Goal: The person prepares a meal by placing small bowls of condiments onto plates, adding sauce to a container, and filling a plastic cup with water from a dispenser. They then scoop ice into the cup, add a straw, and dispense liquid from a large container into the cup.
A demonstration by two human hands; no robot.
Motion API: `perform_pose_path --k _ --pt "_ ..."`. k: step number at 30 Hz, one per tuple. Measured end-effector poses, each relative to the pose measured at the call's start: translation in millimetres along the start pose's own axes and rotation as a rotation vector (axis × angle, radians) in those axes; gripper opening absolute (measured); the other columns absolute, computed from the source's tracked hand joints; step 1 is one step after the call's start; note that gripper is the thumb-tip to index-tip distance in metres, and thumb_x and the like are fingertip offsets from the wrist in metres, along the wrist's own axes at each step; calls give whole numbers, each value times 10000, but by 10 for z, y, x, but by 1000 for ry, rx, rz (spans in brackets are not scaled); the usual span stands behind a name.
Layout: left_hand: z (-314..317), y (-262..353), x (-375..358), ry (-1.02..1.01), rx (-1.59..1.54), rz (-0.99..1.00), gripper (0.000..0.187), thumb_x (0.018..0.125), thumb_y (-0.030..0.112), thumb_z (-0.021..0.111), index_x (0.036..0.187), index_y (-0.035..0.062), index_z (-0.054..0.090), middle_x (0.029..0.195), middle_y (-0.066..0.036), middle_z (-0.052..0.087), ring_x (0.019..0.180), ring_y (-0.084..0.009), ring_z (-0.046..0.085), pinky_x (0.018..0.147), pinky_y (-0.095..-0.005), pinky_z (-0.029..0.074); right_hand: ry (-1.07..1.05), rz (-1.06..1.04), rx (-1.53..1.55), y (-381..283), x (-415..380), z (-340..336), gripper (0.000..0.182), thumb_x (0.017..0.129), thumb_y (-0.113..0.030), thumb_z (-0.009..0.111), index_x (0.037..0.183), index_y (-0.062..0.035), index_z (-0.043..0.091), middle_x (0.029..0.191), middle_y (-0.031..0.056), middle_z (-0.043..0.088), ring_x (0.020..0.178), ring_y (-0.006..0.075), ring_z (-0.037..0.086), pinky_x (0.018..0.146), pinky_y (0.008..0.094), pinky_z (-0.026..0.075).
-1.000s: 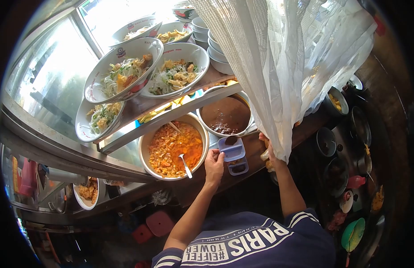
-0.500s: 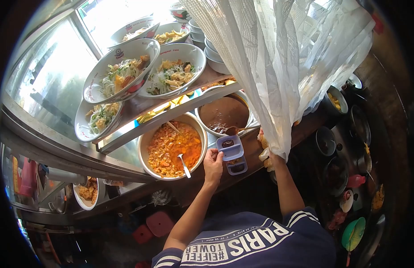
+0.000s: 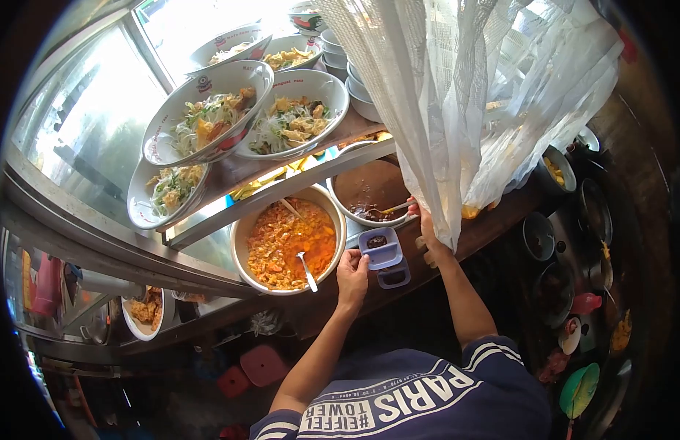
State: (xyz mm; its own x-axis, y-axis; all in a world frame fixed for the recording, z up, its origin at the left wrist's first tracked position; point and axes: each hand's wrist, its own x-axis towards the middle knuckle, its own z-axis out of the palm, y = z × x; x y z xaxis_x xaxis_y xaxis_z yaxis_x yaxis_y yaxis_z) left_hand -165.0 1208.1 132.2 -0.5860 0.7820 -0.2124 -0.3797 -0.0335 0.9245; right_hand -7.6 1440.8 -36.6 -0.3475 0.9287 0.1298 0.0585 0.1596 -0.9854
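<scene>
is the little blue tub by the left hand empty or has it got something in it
Not empty: the small blue plastic container steadied by the left hand has a little dark sauce at its bottom, mostly unfilled.

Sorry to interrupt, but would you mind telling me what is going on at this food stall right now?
A person is portioning sauce. The left hand steadies a small blue container on the counter, with a dab of dark sauce already in it. The right hand, half hidden by a hanging plastic bag, holds a spoon dipped in the brown sauce bowl. An orange curry bowl sits beside it, and filled noodle bowls wait on the shelf above.
</scene>
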Motion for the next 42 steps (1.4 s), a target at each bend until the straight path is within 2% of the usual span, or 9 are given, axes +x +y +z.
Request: perform_pose_path --k 3,12,19,22,25,28,32,35,42 --pt "-23 -12 13 0 12 16 88 946 57 542 1005 0 510 866 -59 624 707 -62 563 628 -213 512 94 550 -8 -1238 -269 22 239 974 -152 519 1116 24 595 996 106 641 845 155 628 794 287 526" --pt "11 71 40 -22 34 13 111 955 63 522 1030 -11 487 920 -90 628 784 -104 614 658 -250 539 74 -309 408 -1650 -205 107 292 967 -162 533 1199 14 538 1085 146 623 972 215 622 904 330 495" --pt "13 83 56 -13 4 11 103 947 70 551 1015 5 509 897 -66 632 748 -78 579 672 -208 474 255 191 -19 -1947 -404 -109 329 942 -157 569 1206 32 518 1083 162 625 956 248 637 874 348 518" --pt "-3 41 86 -21 -1 20 105 948 69 549 1017 2 507 904 -72 633 748 -85 584 674 -219 491 281 418 445 -1785 -513 -174 491 909 -185 608 1349 -55 433 1197 82 543 818 96 568 384 205 365" --pt "21 64 77 -26 3 24 104 948 63 546 1016 -3 505 909 -75 631 748 -90 587 674 -229 505 33 -170 287 -1337 -531 -219 614 845 -126 686 1373 -33 385 1255 104 512 1080 179 546 813 271 512" --pt "40 68 70 -28 -7 19 104 947 59 545 1017 -5 504 908 -75 628 746 -92 588 669 -230 509 -48 55 292 -1019 -438 -349 653 829 -100 706 1383 -26 368 1288 111 491 1197 210 479 1008 300 410" --pt "48 66 60 -21 -6 21 110 946 60 546 1021 -9 505 901 -76 626 746 -97 597 669 -233 516 -95 -259 278 -1297 -579 -352 622 855 -118 687 1385 -29 373 1293 115 489 1158 211 510 954 303 457" --pt "41 71 28 -27 0 48 107 946 58 543 1020 -9 505 901 -77 627 747 -96 598 657 -237 520 65 100 533 -1334 -537 -299 648 828 -147 715 1375 -31 387 1300 114 489 1146 226 529 924 334 485" --pt "-124 -43 -318 -41 16 3 98 950 67 537 1000 -10 503 889 -82 631 740 -95 604 637 -236 523 139 -308 -676 -1326 -488 -27 166 937 -156 576 1058 -52 621 953 44 583 823 76 558 677 198 473"
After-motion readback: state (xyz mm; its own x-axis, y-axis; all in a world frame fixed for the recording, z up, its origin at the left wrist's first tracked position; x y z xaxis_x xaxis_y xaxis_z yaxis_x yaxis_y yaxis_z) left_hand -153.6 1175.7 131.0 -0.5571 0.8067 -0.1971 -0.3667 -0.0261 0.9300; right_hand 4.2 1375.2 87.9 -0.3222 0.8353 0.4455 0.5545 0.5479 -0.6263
